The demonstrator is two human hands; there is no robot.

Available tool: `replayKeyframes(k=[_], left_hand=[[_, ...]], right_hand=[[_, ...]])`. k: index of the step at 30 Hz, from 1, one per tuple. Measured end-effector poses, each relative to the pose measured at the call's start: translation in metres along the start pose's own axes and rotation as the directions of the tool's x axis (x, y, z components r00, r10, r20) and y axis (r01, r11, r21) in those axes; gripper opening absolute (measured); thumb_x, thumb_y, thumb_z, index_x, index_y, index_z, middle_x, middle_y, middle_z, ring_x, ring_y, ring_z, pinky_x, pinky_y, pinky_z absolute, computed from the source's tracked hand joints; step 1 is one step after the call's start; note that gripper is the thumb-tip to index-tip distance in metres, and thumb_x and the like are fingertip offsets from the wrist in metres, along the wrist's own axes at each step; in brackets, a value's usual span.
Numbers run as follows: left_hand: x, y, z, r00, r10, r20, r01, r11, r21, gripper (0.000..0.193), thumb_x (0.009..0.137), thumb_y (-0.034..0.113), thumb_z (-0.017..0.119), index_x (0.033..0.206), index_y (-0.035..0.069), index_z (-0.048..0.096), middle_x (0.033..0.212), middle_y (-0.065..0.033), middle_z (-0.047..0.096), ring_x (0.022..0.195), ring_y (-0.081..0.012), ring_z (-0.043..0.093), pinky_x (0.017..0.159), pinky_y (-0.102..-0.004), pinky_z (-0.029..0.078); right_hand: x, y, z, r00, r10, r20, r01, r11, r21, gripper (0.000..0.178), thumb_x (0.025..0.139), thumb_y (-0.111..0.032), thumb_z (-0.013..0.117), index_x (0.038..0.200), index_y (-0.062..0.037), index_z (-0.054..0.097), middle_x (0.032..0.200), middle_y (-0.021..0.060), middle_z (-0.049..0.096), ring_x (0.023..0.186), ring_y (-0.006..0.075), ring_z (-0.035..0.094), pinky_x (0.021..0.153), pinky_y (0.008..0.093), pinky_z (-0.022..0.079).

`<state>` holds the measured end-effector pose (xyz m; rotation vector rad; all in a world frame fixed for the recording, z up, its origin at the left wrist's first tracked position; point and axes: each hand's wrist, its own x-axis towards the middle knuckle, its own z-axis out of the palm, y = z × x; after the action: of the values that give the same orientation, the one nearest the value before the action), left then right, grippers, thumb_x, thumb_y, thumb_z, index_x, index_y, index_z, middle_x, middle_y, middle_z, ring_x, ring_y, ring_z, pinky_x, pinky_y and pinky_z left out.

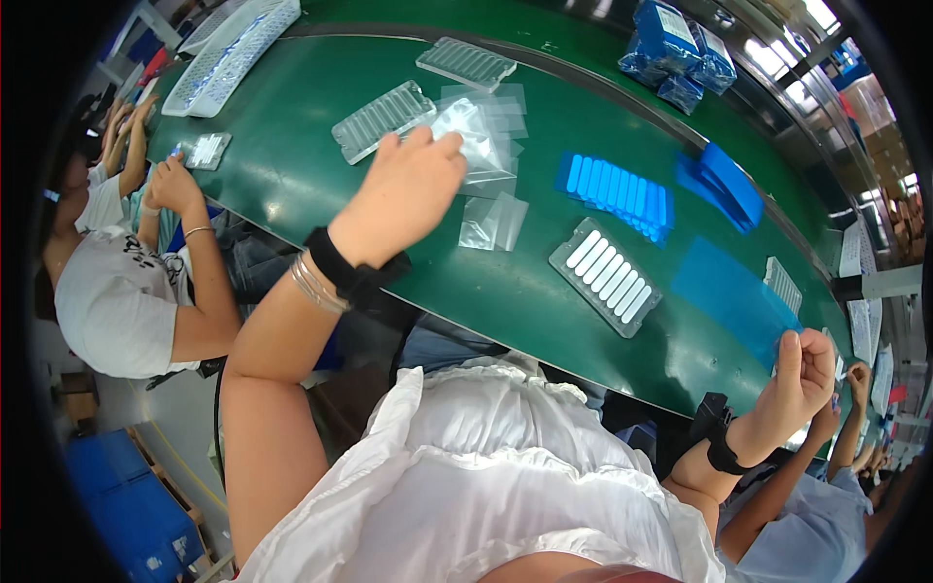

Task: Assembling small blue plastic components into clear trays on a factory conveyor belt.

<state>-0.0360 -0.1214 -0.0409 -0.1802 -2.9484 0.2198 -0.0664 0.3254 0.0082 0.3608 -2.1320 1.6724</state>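
My left hand [406,194] reaches over a loose pile of clear plastic sheets [491,160]. Its fingers are curled onto the top sheet, which looks crumpled and shiny at the fingertips; the tips themselves are partly hidden. In my right hand [799,381], thumb and fingers pinch the corner of a translucent blue film sheet [731,291], which stretches left above the green table. Between the hands lies a clear ribbed tray [604,277] with several white strips in its slots. Behind it, a stack of blue sheets with light-blue strips [618,194] rests on the table.
Two clear slotted trays [384,121] [466,64] lie beyond my left hand. Folded blue film [729,189] and blue wrapped packs [675,49] are at the far right. A white basket [233,58] stands far left. Co-workers sit on both sides along the green table [389,291].
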Motion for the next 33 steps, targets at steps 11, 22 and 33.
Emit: replayKeyframes(k=[11, 22, 33], left_hand=[[0.010, 0.076, -0.035, 0.904, 0.353, -0.242, -0.427, 0.783, -0.452, 0.070, 0.071, 0.006, 0.072, 0.140, 0.011, 0.059, 0.141, -0.0093, 0.058, 0.128, -0.0332, 0.051, 0.113, -0.0589, 0.033], [-0.017, 0.123, -0.018, 0.954, 0.298, 0.023, -0.246, 0.829, -0.503, 0.081, 0.073, 0.006, 0.074, 0.149, -0.002, 0.046, 0.136, -0.0135, 0.055, 0.131, -0.0352, 0.044, 0.119, -0.0740, 0.013], [-0.077, 0.091, 0.031, 0.861, -0.212, -0.463, -0.214, 0.675, -0.706, 0.038, 0.066, 0.002, 0.069, 0.101, 0.016, 0.076, 0.107, 0.0025, 0.071, 0.103, -0.0256, 0.055, 0.107, -0.0491, 0.031]], right_hand=[[-0.014, 0.008, -0.004, 0.999, 0.048, -0.013, -0.046, 0.993, 0.105, 0.013, 0.090, 0.002, 0.076, 0.094, 0.0010, 0.063, 0.087, 0.0014, 0.061, 0.074, 0.0066, 0.055, 0.069, 0.0190, 0.043], [-0.042, -0.007, 0.006, 0.991, 0.118, 0.057, -0.128, 0.969, 0.213, 0.014, 0.087, 0.000, 0.076, 0.088, -0.0006, 0.063, 0.077, 0.0005, 0.060, 0.066, 0.0084, 0.055, 0.068, 0.0197, 0.042], [-0.043, -0.005, 0.096, 0.844, 0.458, 0.280, -0.472, 0.881, -0.019, 0.010, 0.087, 0.001, 0.079, 0.090, 0.0031, 0.069, 0.080, -0.0006, 0.067, 0.069, 0.0030, 0.057, 0.063, 0.0182, 0.043]])
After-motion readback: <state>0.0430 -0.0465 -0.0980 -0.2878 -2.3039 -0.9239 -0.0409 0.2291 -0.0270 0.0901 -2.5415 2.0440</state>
